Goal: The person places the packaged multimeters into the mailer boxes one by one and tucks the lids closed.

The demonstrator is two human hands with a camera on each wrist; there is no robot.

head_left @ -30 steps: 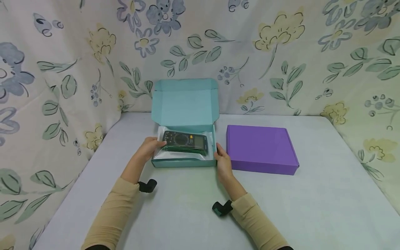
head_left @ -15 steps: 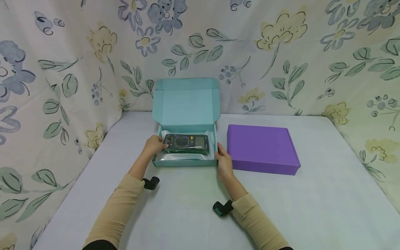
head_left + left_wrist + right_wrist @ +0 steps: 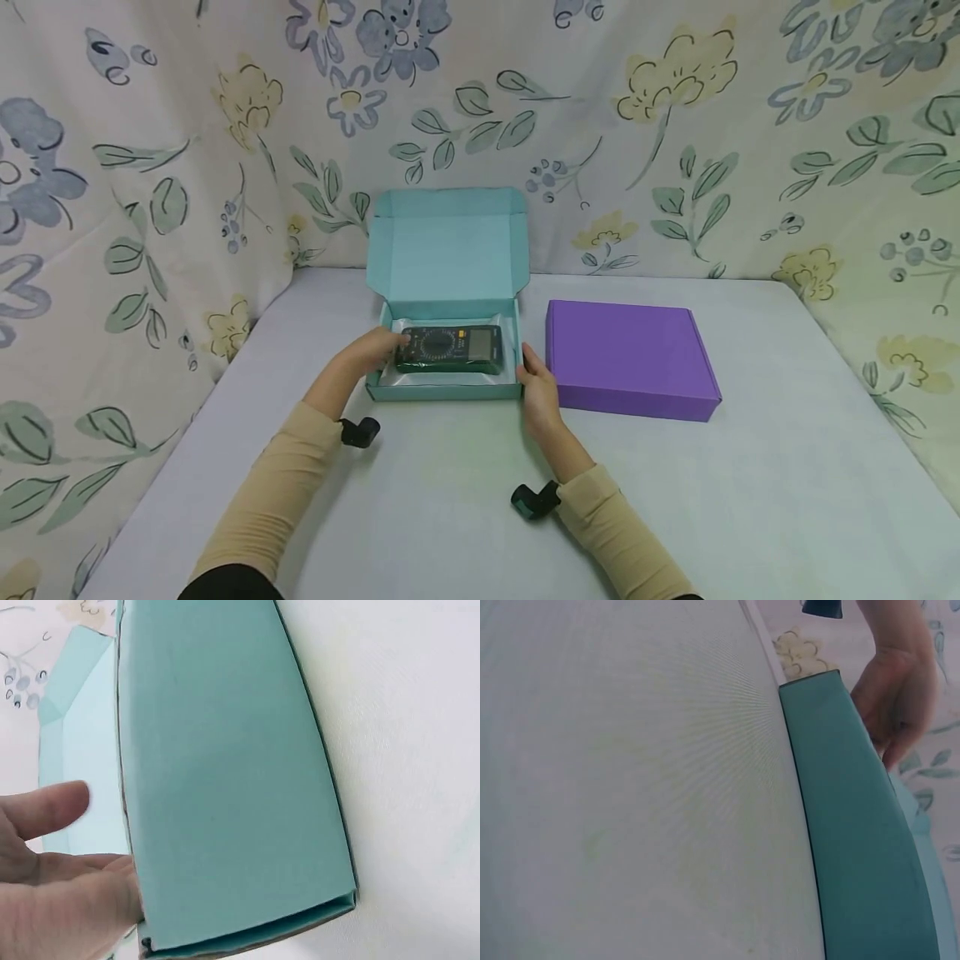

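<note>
A black multimeter [image 3: 447, 348] with a green edge lies in a clear plastic bag [image 3: 442, 379] inside the teal cardboard box [image 3: 442, 392], whose lid [image 3: 450, 250] stands raised at the back. My left hand [image 3: 367, 352] reaches over the box's left wall, thumb near the multimeter's left end. In the left wrist view its thumb [image 3: 56, 808] is straight and raised, apart from the fingers, whose tips are hidden behind the box wall. My right hand [image 3: 538, 392] rests against the box's right side, with fingers along the outer wall; the right wrist view does not show them.
A closed purple box [image 3: 626, 358] lies just right of the teal box, close to my right hand. Both boxes are on a white table [image 3: 450, 508]. A floral curtain [image 3: 585, 142] hangs behind and along the sides.
The multimeter in its bag has settled lower and flatter into the teal box. My left hand has shifted slightly right, over the left wall. My right hand has stayed at the box's right side.
</note>
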